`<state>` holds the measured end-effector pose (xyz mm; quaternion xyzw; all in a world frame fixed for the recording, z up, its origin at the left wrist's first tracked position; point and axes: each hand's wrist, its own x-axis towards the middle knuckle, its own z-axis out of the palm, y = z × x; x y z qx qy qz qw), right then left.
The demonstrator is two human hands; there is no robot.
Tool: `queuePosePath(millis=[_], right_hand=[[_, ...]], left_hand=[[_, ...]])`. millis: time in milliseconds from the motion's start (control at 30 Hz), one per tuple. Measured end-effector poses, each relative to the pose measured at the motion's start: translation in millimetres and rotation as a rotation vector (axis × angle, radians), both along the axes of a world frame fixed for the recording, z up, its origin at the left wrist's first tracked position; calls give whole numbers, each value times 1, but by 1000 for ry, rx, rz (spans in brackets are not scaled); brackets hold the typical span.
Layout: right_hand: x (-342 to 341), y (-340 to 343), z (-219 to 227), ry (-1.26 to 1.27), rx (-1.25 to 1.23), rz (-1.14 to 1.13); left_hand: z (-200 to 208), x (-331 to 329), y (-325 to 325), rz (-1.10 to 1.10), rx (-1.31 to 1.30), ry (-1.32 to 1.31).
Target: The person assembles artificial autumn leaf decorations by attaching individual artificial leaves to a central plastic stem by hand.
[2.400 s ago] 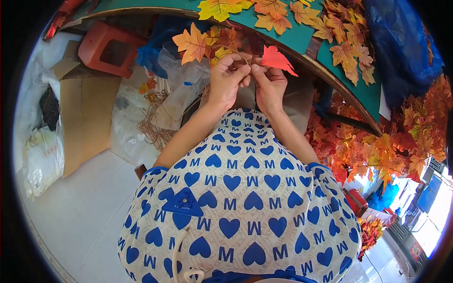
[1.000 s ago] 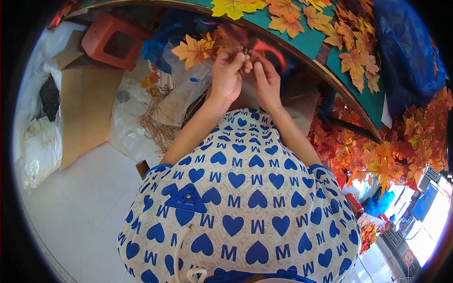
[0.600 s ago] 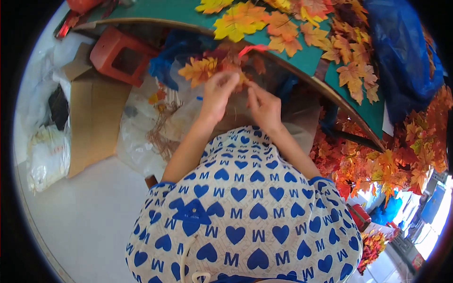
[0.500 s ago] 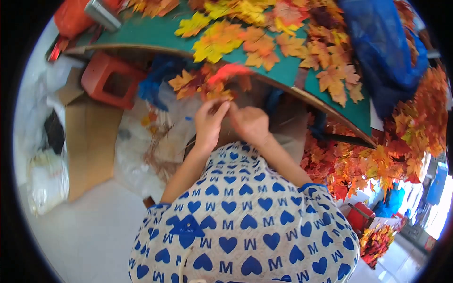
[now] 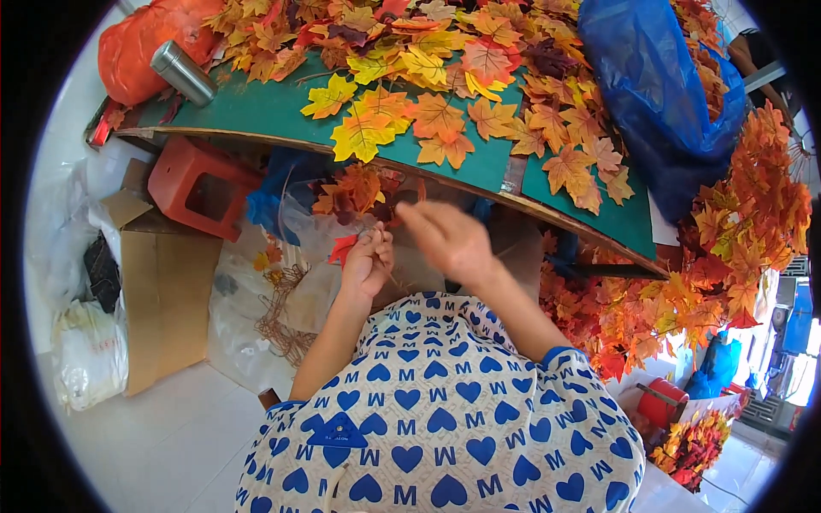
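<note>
My left hand (image 5: pixel 369 262) is closed, its fingers pinched on the stem of an artificial maple leaf spray. The spray's orange and dark red leaves (image 5: pixel 355 190) stand out beyond the fingers, below the table edge, and a red leaf (image 5: pixel 342 248) shows beside the hand. My right hand (image 5: pixel 453 244) is raised just to the right, apart from the left one and smeared by motion. Whether anything is between its fingers cannot be made out. Yellow and orange maple leaves (image 5: pixel 363 128) lie on the green table (image 5: pixel 256 107) in front of both hands.
A steel flask (image 5: pixel 184 73) and a red bag (image 5: pixel 141 56) are at the table's far left. A blue plastic bag (image 5: pixel 637 94) stands at the right, near heaped leaves (image 5: pixel 727 231). Below are a red stool (image 5: pixel 201 188) and a cardboard box (image 5: pixel 171 299).
My hands were together at the stem; now they are apart. The left has moved down and slightly left, the right has swung away, and the red leaf has dropped beside the left hand.
</note>
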<state>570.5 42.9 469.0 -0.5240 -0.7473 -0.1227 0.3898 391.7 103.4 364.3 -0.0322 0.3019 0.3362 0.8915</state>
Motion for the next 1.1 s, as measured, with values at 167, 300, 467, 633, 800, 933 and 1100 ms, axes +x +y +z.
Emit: queuePosePath(millis=[167,300,467,633,800,933,1100], right_hand=[[57,36,38,-132,-49,-325],[76,44,59,-107,-98,-259],[124,74,73,-113,-240,-382],[148,127,83,-87,-267,-326],[172,163,73,-121,-359,-417],[196,178,67,-133,-202,-463],[217,189,49,-682,-113,-395]], left_hand=[[10,-2,-11,-244,72,30],[8,-9,-20,-429,322,302],[1,-23,-19,-440,368,443],[-1,-31,-12,-367,228,181],[-9,-37,-11,-318,206,56],[-9,-43,-10,-324,193,80],[7,-33,-7,-327,271,155]])
